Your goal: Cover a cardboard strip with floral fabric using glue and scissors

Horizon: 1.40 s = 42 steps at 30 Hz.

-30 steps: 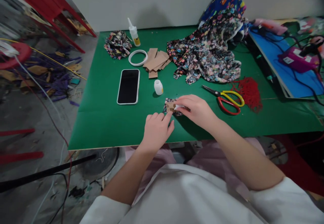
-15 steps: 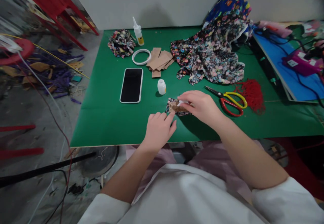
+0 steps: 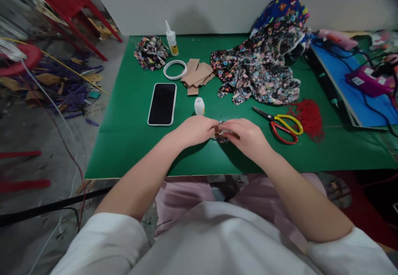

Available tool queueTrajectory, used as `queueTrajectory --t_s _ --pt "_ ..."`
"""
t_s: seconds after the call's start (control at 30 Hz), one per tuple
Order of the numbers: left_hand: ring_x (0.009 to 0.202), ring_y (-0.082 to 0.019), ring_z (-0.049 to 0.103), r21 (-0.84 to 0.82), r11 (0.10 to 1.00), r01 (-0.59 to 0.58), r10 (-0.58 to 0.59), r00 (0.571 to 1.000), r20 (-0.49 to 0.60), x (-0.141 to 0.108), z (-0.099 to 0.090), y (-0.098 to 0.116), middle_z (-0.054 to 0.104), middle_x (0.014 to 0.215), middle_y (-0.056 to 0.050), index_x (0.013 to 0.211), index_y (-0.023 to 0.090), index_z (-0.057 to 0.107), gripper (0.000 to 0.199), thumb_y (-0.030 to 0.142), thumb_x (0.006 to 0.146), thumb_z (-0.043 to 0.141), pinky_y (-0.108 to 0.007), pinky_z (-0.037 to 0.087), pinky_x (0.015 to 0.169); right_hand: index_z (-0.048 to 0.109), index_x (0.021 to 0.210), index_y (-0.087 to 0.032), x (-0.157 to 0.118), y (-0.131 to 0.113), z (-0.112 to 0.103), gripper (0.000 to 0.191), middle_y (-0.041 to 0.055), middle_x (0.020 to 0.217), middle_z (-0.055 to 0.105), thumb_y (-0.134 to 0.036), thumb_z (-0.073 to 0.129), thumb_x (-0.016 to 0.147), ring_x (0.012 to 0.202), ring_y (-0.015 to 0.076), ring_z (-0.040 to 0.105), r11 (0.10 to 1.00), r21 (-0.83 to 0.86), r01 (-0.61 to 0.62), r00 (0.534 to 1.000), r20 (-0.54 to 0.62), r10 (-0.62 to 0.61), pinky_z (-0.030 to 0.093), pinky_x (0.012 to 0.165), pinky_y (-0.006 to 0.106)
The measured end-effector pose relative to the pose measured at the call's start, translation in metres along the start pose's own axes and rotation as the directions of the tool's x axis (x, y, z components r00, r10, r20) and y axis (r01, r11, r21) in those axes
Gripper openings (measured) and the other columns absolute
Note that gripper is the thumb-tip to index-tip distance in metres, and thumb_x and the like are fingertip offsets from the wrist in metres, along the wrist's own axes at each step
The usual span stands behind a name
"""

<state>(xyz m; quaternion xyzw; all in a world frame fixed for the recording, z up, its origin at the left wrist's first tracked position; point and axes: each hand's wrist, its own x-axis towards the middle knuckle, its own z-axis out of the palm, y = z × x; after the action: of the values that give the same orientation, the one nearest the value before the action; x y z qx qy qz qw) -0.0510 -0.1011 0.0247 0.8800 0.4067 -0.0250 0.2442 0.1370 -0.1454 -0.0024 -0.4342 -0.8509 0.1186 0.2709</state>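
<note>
In front of me a small piece of brown card with floral fabric [image 3: 222, 140] about its edges lies on the green table, largely covered by my fingers. My left hand [image 3: 196, 130] comes in from the left, its fingers pinched on the fabric at the far edge. Opposite it, my right hand [image 3: 246, 134] is closed, fingertips at the card; a small white cap [image 3: 222, 132] shows partly between them, its other end hidden. Just beyond my left hand stands a small white bottle [image 3: 199, 106] with its mouth uncovered.
Scissors [image 3: 280, 126] and red threads [image 3: 307, 119] lie to the right. A phone [image 3: 162, 104] is at left. Farther back are card strips [image 3: 197, 74], a white ring [image 3: 175, 70], a glue bottle [image 3: 172, 41], floral cloth [image 3: 258, 68] and a blue folder [image 3: 338, 84].
My left hand has moved up and right from the near side of the card and now pinches the fabric's far edge. My right hand stays at the piece, slightly lower.
</note>
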Motion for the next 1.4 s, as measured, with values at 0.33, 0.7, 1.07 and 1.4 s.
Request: queueTrajectory --t_s 0.33,0.7,1.07,1.4 --pt "0.059 -0.011 0.051 -0.11 0.986 -0.123 0.137 0.982 0.128 0.019 -0.007 0.003 0.066 0.072 -0.001 0.088 0.02 0.065 0.03 0.015 0.078 0.037 -0.023 0.031 0.056 0.063 0.096 -0.018 -0.015 -0.002 0.008 0.018 0.0065 0.1 0.066 -0.02 0.054 0.081 0.088 0.0161 0.059 0.999 -0.043 -0.006 0.991 -0.136 0.0 0.049 0.08 0.031" --pt "0.061 -0.011 0.051 -0.236 0.971 -0.047 0.126 0.934 0.333 0.034 -0.019 -0.003 0.066 0.074 -0.003 0.096 0.016 0.065 0.037 0.008 0.071 0.039 -0.022 0.035 0.057 0.06 0.1 -0.019 -0.016 -0.019 0.023 0.021 0.0065 0.1 0.065 -0.018 0.054 0.08 0.093 0.0159 0.059 0.995 -0.094 0.022 0.979 -0.202 -0.041 0.049 0.082 0.03" --pt "0.059 -0.012 0.052 -0.294 0.953 0.071 0.054 0.916 0.397 0.043 -0.016 -0.003 0.065 0.068 -0.003 0.096 0.015 0.067 0.042 0.004 0.064 0.041 -0.024 0.04 0.061 0.063 0.095 -0.018 -0.011 -0.017 0.027 0.017 0.0073 0.096 0.067 -0.021 0.056 0.079 0.09 0.0161 0.061 0.998 -0.068 -0.011 0.974 -0.226 -0.005 0.05 0.079 0.029" --pt "0.061 -0.013 0.053 -0.312 0.947 0.077 0.059 0.913 0.405 0.043 -0.017 -0.005 0.067 0.073 -0.004 0.101 0.015 0.066 0.046 0.004 0.064 0.041 -0.024 0.04 0.061 0.063 0.095 -0.02 -0.014 -0.019 0.027 0.017 0.0071 0.096 0.067 -0.023 0.055 0.081 0.089 0.0169 0.062 0.993 -0.118 -0.014 0.977 -0.214 -0.012 0.051 0.077 0.031"
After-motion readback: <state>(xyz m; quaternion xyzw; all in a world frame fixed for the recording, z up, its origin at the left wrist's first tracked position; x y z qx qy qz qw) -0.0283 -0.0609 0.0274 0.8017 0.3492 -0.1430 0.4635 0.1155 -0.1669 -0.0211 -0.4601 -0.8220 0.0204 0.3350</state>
